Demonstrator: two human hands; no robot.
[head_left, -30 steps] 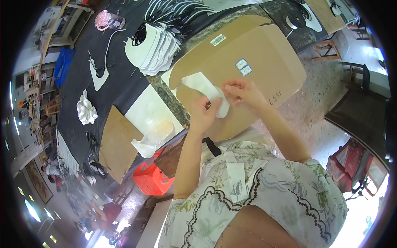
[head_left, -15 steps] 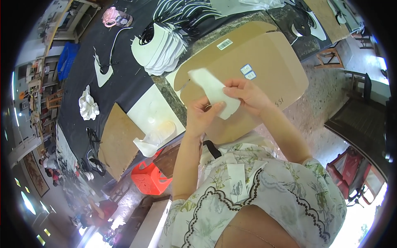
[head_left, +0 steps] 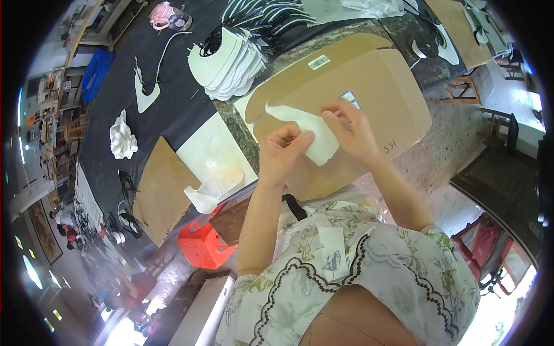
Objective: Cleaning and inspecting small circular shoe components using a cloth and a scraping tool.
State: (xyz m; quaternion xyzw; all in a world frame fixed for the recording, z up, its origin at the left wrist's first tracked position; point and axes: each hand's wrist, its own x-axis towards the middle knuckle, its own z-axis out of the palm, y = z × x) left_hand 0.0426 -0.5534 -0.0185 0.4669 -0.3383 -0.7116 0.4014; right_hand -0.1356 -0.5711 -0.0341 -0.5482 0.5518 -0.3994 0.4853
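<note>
Large brown cardboard box lies flat over the stone edge of the desk, flap end toward upper left. White rectangular barcode label sits on its upper face near the far edge. Second small label, white with blue, sits mid-face, partly covered by fingers. Dark handwritten marking near the box's right lower edge.

a workshop: long black worktable, stacked white cut pieces, cardboard box
</note>
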